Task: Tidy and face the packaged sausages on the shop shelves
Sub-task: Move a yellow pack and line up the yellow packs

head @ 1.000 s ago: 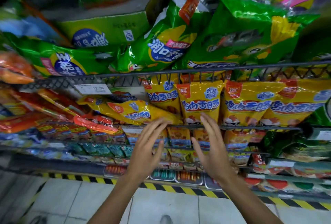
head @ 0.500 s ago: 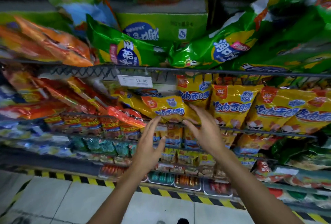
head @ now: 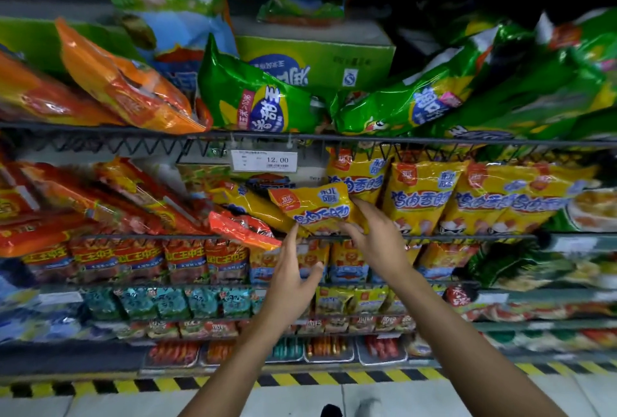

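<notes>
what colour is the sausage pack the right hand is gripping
Yellow plastic sausage pack with blue lettering, orange corner logo; head view.

right hand [head: 377, 236] now gripping tilted yellow pack [head: 314, 204]; left hand [head: 293, 269] risen beside it

One wide-angle view is taken from head height. The wire shelves [head: 300, 138] are faced closely, tilted slightly downward.

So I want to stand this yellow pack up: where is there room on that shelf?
A gap shows behind the price tag, left of the upright yellow packs. Further left, slumped orange packs crowd the shelf. The right hand grips the tilted yellow pack.
</notes>
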